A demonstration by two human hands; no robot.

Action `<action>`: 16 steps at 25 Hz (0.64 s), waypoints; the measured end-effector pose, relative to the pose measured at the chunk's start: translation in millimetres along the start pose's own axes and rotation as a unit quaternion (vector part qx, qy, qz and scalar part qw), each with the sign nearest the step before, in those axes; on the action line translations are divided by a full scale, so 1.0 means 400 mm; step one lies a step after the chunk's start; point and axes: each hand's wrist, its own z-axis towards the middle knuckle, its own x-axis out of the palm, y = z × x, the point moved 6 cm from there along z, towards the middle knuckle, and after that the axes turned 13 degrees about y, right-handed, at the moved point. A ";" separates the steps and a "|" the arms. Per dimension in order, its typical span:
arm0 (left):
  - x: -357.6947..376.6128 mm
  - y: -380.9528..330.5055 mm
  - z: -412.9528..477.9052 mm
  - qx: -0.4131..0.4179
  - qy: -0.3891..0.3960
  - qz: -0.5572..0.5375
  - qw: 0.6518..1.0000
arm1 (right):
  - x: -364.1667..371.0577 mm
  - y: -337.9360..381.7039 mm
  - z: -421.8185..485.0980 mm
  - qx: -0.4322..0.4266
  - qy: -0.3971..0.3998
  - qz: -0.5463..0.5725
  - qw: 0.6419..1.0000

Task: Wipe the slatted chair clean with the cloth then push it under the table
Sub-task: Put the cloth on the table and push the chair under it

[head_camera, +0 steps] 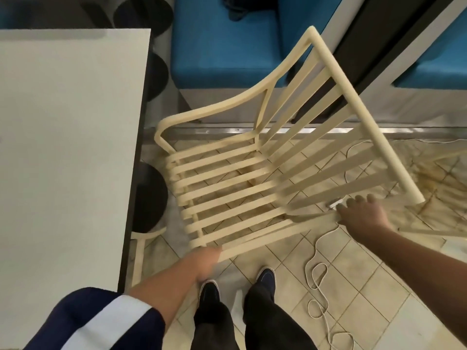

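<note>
A cream slatted chair (237, 188) stands in front of me on the tiled floor, its backrest leaning to the right and its front edge facing the table (63, 147) on the left. My left hand (206, 261) grips the near front corner of the seat frame. My right hand (361, 215) holds the near armrest rail by the backrest, fingers curled over it. No cloth is in view. The chair is blurred by motion.
A white cord (318, 271) snakes over the floor tiles to the right of my feet (237, 281). Blue upholstered benches (222, 46) stand behind the chair. Black round stools (149, 195) sit along the table's right edge. Another cream chair's rail (141, 246) shows under the table.
</note>
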 end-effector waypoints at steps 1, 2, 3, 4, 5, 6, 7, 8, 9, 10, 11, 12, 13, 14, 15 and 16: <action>-0.011 0.039 -0.008 -0.012 -0.002 0.005 1.000 | -0.011 0.032 -0.004 -0.008 0.002 0.006 1.000; -0.018 0.084 -0.014 -0.031 -0.006 0.010 0.999 | -0.024 0.065 -0.009 -0.013 0.008 0.013 1.000; -0.026 0.128 -0.019 -0.054 -0.011 0.020 0.998 | -0.039 0.097 -0.012 -0.019 0.012 0.018 1.000; -0.037 0.168 -0.023 -0.078 -0.018 0.030 0.996 | -0.056 0.125 -0.018 -0.026 0.013 0.022 0.999; -0.051 0.201 -0.027 -0.100 -0.026 0.039 0.994 | -0.073 0.149 -0.023 -0.035 0.012 0.025 0.999; -0.066 0.227 -0.032 -0.120 -0.036 0.042 0.991 | -0.092 0.170 -0.030 -0.044 0.009 0.027 0.999; -0.081 0.247 -0.039 -0.138 -0.043 0.042 0.989 | -0.112 0.189 -0.036 -0.055 0.006 0.028 0.998; -0.094 0.267 -0.042 -0.156 -0.056 0.042 0.985 | -0.133 0.208 -0.043 -0.066 0.002 0.028 0.997; -0.103 0.287 -0.047 -0.173 -0.069 0.037 0.982 | -0.151 0.228 -0.049 -0.078 -0.002 0.026 0.997; -0.108 0.307 -0.051 -0.189 -0.082 0.030 0.978 | -0.165 0.247 -0.055 -0.087 -0.005 0.026 0.996; -0.111 0.328 -0.054 -0.205 -0.089 0.027 0.974 | -0.175 0.265 -0.061 -0.092 -0.008 0.030 0.995; -0.112 0.347 -0.056 -0.217 -0.094 0.028 0.971 | -0.179 0.283 -0.066 -0.095 -0.008 0.036 0.995; -0.114 0.363 -0.057 -0.225 -0.094 0.032 0.969 | -0.179 0.300 -0.070 -0.097 -0.010 0.045 0.994; -0.117 0.374 -0.058 -0.230 -0.093 0.036 0.968 | -0.175 0.314 -0.074 -0.095 -0.009 0.055 0.994; -0.121 0.379 -0.057 -0.234 -0.089 0.038 0.967 | -0.168 0.325 -0.078 -0.093 -0.008 0.065 0.993; -0.123 0.381 -0.054 -0.238 -0.084 0.034 0.967 | -0.162 0.331 -0.083 -0.090 -0.007 0.072 0.993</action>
